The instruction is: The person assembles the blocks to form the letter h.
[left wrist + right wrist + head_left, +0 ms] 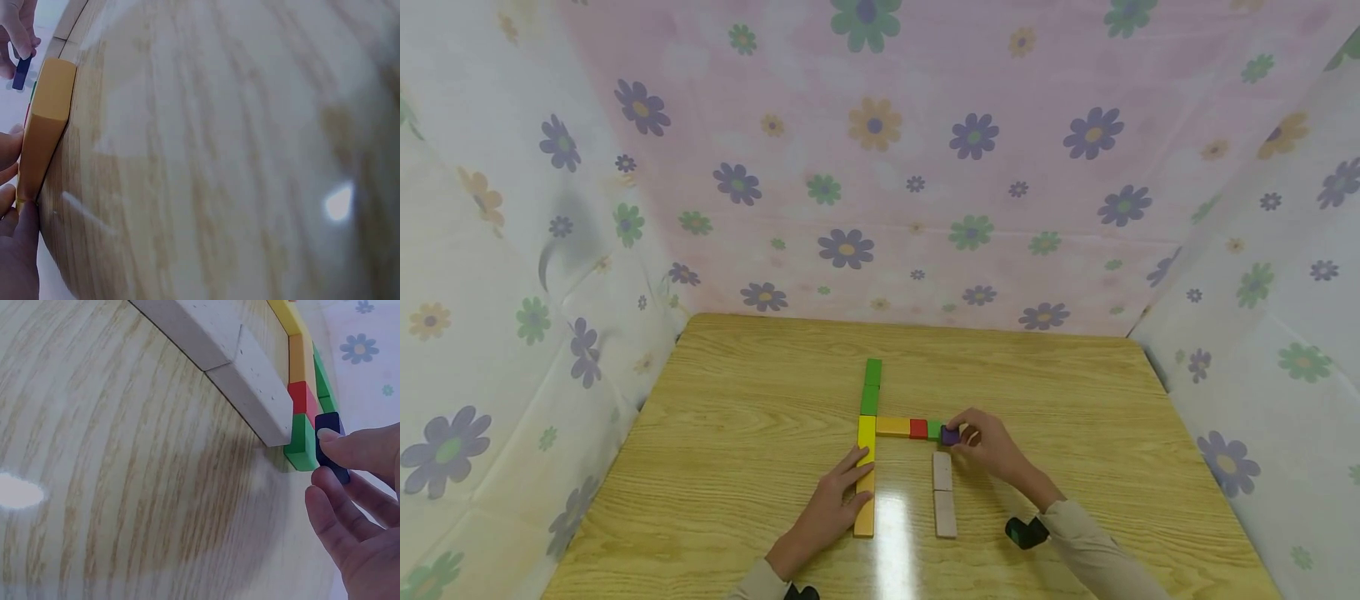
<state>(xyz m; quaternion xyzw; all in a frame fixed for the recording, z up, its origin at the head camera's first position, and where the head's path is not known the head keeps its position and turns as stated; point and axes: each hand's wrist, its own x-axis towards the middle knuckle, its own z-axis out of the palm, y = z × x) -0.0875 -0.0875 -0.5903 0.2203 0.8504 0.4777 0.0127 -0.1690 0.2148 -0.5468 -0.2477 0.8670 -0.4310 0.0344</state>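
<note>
Between thumb and fingertips, my right hand pinches a dark purple block, held at the right end of a short row. That row runs from an orange block through a red block to a small green block. In the right wrist view the purple block appears tilted beside the green one. My left hand rests its extended fingers on a column containing a yellow block and an orange block. Two green blocks top this column.
Two pale wooden blocks lie end to end below the row, parallel to the column. The wooden table meets flowered cloth at the back and sides. Dark wrist devices sit by both sleeves.
</note>
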